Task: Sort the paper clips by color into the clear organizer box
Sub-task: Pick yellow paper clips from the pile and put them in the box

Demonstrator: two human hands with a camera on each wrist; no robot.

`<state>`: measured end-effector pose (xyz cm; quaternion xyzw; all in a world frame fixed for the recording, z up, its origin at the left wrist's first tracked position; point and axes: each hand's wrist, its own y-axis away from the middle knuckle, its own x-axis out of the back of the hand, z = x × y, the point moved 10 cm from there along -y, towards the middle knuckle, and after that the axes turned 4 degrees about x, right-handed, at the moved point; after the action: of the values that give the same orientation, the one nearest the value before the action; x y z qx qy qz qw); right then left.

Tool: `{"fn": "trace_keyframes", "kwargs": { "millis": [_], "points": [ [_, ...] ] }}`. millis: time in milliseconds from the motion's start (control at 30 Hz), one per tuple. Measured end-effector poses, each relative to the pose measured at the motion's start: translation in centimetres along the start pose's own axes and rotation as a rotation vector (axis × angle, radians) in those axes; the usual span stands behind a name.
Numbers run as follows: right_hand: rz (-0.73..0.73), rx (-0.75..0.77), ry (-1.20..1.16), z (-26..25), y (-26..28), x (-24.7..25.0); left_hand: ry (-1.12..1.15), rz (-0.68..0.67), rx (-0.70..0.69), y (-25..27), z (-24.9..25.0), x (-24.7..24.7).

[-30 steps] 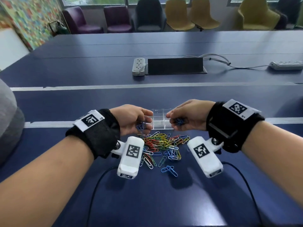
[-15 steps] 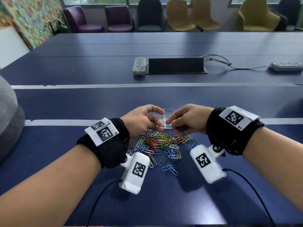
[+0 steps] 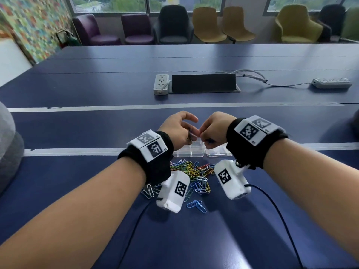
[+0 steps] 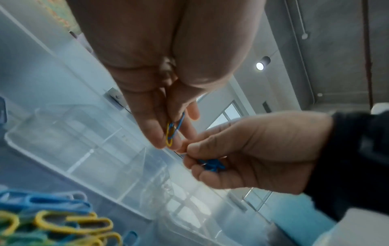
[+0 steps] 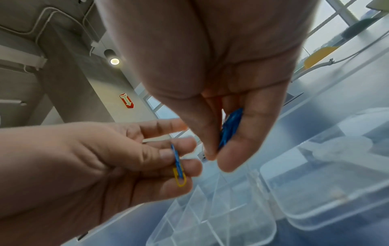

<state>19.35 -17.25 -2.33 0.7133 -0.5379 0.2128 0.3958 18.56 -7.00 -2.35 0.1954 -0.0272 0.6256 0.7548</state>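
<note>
A pile of colored paper clips (image 3: 192, 171) lies on the blue table just in front of the clear organizer box (image 3: 194, 151). Both hands hover above the box, fingertips nearly touching. My left hand (image 3: 192, 133) pinches a blue clip hooked to a yellow clip (image 4: 171, 133), also seen in the right wrist view (image 5: 179, 168). My right hand (image 3: 203, 137) holds a small bunch of blue clips (image 5: 230, 126) in its curled fingers, thumb and forefinger reaching toward the left hand's clips. The box compartments (image 5: 210, 216) under the hands look empty.
The box's open lid (image 3: 217, 152) lies to the right of the compartments. A few blue clips (image 3: 196, 205) sit apart, nearer to me. Two power strips (image 3: 160, 83) and a black cable hatch (image 3: 204, 83) lie farther back. Chairs line the far wall.
Both hands lifted from the pile's far edge and came together above the box. The left hand now holds the linked blue and yellow clips up to the right hand's fingertips.
</note>
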Motion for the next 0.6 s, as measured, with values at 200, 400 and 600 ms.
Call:
{"fn": "trace_keyframes", "kwargs": {
  "millis": [200, 400, 600],
  "points": [
    [0.008, -0.027, -0.001, 0.2, -1.2, -0.3, -0.332, 0.113, -0.039, -0.7, 0.2, 0.3],
    [0.016, 0.001, 0.022, -0.3, -1.4, -0.7, -0.385, 0.161, -0.072, -0.3, -0.2, 0.5],
    [0.043, 0.029, 0.077, -0.9, -1.2, -0.7, -0.384, 0.183, -0.108, 0.0, 0.0, 0.5]
  ]
}}
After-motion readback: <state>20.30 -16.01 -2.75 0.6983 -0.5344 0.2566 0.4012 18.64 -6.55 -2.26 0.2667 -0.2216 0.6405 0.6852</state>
